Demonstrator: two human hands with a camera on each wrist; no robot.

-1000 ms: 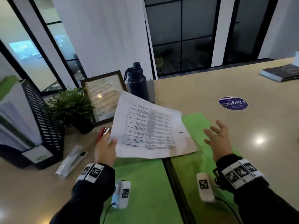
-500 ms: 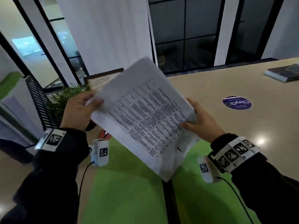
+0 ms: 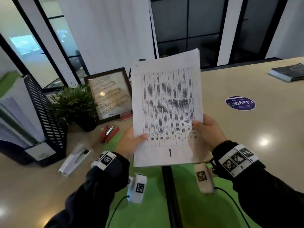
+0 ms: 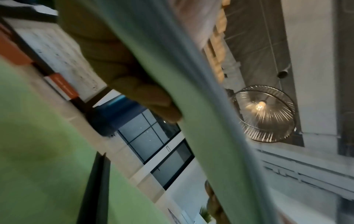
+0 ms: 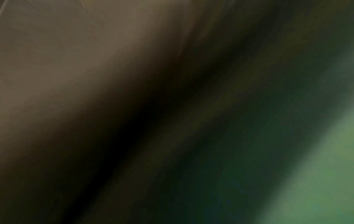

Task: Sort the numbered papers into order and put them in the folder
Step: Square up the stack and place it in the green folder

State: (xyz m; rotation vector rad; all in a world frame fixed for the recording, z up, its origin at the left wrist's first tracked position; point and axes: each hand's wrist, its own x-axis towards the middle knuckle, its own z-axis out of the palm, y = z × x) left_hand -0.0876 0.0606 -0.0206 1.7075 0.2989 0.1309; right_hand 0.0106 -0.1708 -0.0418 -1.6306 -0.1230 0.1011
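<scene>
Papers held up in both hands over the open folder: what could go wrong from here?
1. The papers are held only by their lower corners, left hand and right hand, so the tall stack could flop or fan out.
2. A loose sheet might slide past the green folder onto the desk and lose its place.
3. The print is too blurred to read, so the order cannot be checked.

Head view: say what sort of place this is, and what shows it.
Most likely an office or shared workspace. A black mesh file rack full of documents stands on a long desk, with a stapler beside it, and glass partition walls run behind.
</scene>
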